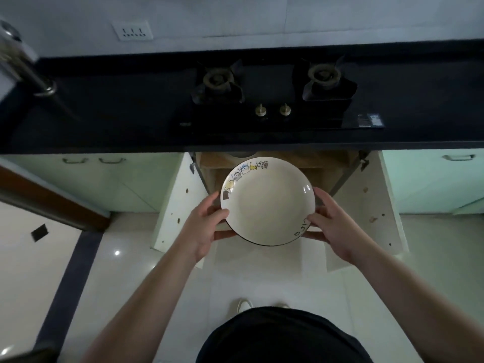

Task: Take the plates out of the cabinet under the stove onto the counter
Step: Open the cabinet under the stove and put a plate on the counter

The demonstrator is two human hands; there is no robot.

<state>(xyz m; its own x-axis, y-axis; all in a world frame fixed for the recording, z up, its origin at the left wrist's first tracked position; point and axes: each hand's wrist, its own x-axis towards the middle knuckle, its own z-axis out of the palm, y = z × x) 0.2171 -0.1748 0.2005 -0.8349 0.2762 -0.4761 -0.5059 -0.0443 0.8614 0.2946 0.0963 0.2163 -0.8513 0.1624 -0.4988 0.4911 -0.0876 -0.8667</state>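
Observation:
A round white plate (267, 203) with small cartoon drawings along its rim and a dark edge is held in the air in front of the open cabinet (337, 169) under the stove. My left hand (204, 226) grips its left rim, thumb on top. My right hand (335, 221) grips its right rim the same way. The plate hangs below the level of the black counter (104, 113). The cabinet's inside is mostly hidden behind the plate.
A two-burner gas stove (272, 98) with two knobs sits in the counter. Both cabinet doors (178, 203) stand open to either side. A faucet (28, 72) rises at the far left. Pale green cabinet fronts (432, 179) flank the opening; glossy tiled floor below.

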